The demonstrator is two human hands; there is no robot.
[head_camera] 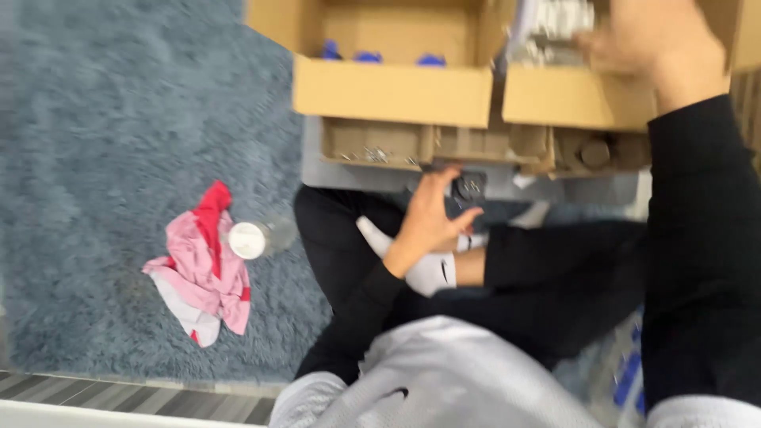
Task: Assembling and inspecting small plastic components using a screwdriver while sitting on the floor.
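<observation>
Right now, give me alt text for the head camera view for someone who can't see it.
A person sits cross-legged on a blue-grey rug, right hand reaching into a cardboard box, left hand at a small dark object beside a low tray. A pink cloth lies to one side.

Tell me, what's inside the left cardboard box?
In the left cardboard box only a few blue tops peek over the front wall. That wall hides whatever they belong to and the rest of the box floor.

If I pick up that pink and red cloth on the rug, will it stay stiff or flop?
The pink and red cloth lies crumpled in folds, so it would probably flop. It looks thin, likely light. On the shaggy rug it would likely drag, not slide.
</observation>
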